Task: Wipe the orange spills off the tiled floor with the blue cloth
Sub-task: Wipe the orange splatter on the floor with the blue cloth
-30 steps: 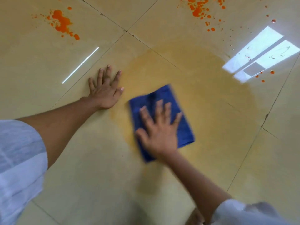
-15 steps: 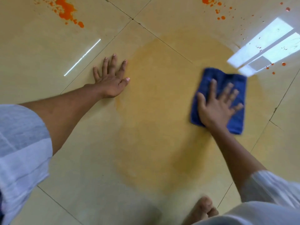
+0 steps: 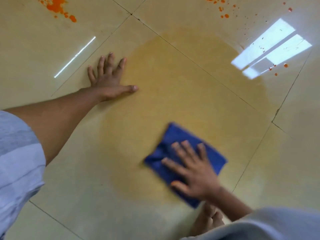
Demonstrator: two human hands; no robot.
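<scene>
Bare toes (image 3: 210, 218) showed at the bottom edge, just below the right wrist, partly under a pale sleeve (image 3: 270, 224). Right hand (image 3: 194, 172) lay flat on the blue cloth (image 3: 174, 135), fingers straight and spread, palm pressing down, nothing pinched (both hand and cloth blurred). Cloth was folded into a rough rectangle, flat on the tiled floor (image 3: 72, 196), sitting at the near right part of a wide yellowish smear (image 3: 173, 87) that covered most of the middle tile. Left arm came in from the left with a light grey sleeve (image 3: 17, 153). Left hand (image 3: 109, 80) was planted palm-down on the floor at the smear's left edge, fingers apart and straight, thumb pointing right, holding nothing, well apart from the cloth. Farther off, an orange spill (image 3: 57, 6) sat at the top left, orange splatters (image 3: 223, 11) at the top right, and a few orange drops (image 3: 285, 65) beside a bright window reflection (image 3: 271, 49). A thin light streak (image 3: 74, 57) reflected left of the left hand.
</scene>
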